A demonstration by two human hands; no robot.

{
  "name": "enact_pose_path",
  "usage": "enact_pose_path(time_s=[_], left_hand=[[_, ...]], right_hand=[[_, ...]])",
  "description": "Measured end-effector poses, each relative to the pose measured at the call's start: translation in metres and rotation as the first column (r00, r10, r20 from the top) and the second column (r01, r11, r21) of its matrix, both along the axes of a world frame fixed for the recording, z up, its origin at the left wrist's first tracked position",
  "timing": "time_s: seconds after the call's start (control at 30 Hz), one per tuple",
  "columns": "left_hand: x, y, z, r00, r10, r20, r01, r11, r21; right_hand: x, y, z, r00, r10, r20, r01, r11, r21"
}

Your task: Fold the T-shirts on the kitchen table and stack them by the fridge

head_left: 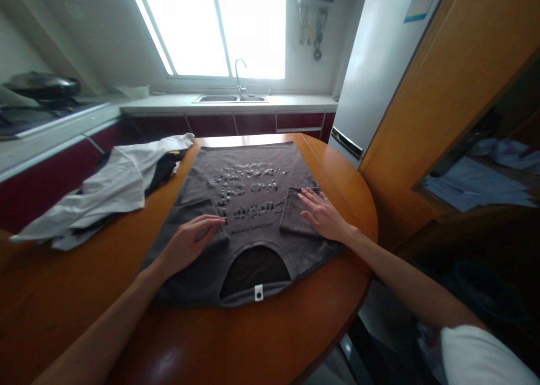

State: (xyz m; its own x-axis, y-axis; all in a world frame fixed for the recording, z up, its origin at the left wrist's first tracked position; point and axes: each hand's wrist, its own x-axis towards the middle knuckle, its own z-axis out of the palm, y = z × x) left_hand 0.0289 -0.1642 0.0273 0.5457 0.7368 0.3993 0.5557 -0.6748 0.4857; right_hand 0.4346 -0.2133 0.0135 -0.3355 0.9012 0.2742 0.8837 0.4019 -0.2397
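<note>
A dark grey T-shirt [253, 155] with raised dark lettering lies spread on the wooden table [236, 340], its neckline toward me and a small white label at the collar. Both sleeves are folded inward over the front. Flat on the folded right sleeve [291, 219] rests my right hand [323, 213], its fingers stretched out. My left hand [189, 241] is over the folded left sleeve [192, 211], fingers extended and slightly bent, the thumb apart from them. I see nothing gripped in either hand.
White and black clothes [122, 177] lie heaped at the table's left. Beyond the table run a counter with a sink [219, 99] and a tap [239, 78]. A pan [42, 87] sits on the stove at far left. The fridge [379, 64] stands at right.
</note>
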Motion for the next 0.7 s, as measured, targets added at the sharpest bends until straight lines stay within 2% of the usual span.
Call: enact_pose_path(time_s=[0.07, 0.23, 0.3, 0.43, 0.5, 0.6, 0.7], left_hand=[[0.001, -0.001, 0.001, 1.000, 0.003, 0.005, -0.003, 1.000, 0.000], [-0.001, -0.001, 0.002, 1.000, 0.010, 0.008, -0.010, 1.000, 0.000], [-0.002, 0.000, 0.001, 1.000, 0.009, 0.006, -0.009, 1.000, -0.008], [-0.002, 0.001, 0.001, 1.000, 0.023, 0.014, -0.023, 1.000, -0.004], [-0.002, 0.002, 0.002, 0.999, 0.032, 0.013, -0.032, 0.999, -0.004], [-0.005, 0.001, 0.005, 0.998, 0.065, 0.007, -0.065, 0.998, -0.002], [-0.010, 0.001, 0.008, 0.991, 0.132, 0.015, -0.132, 0.991, 0.009]], right_hand=[[0.000, -0.004, 0.003, 0.999, -0.031, -0.023, 0.032, 0.999, 0.044], [-0.002, -0.008, 0.001, 0.998, 0.054, 0.030, -0.052, 0.997, -0.054], [0.002, -0.002, 0.014, 0.999, 0.027, -0.036, -0.028, 0.999, -0.016], [0.010, 0.022, 0.059, 0.953, -0.123, -0.278, 0.156, 0.983, 0.099], [0.006, 0.036, 0.073, 0.926, -0.157, -0.343, 0.204, 0.974, 0.103], [-0.014, 0.050, 0.070, 0.911, -0.167, -0.377, 0.204, 0.977, 0.060], [-0.041, 0.056, 0.049, 0.913, -0.182, -0.365, 0.207, 0.978, 0.031]])
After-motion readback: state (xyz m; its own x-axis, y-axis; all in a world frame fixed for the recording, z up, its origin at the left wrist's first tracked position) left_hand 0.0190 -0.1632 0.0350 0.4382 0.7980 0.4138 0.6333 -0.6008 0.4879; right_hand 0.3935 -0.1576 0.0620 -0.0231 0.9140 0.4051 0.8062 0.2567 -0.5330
